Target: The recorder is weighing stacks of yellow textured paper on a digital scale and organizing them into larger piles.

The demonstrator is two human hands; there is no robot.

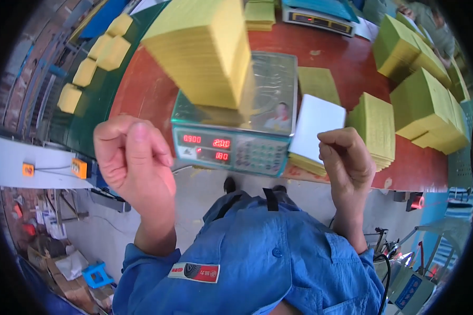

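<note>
My left hand [135, 157] is raised at the left of a digital weighing scale [270, 92]. Its fingers are curled in with the thumb against them, and nothing shows in them. On the right, my right hand [350, 163] hovers by a white sheet [320, 123] on a low yellow stack, its thumb and fingertips drawn together with nothing visible between. A tall stack of yellow paper sheets [205, 58] stands on the scale's metal platform, its lower edge blurred. Red digits glow on the scale's front panel. Neither hand touches the stack.
More yellow stacks [373, 126] stand along the right of the red table [142, 89], with larger blocks [423, 105] beyond. A second scale [318, 21] sits at the back. Yellow pieces [113, 52] lie on a green conveyor-like surface at left. Another person [431, 26] is at far right.
</note>
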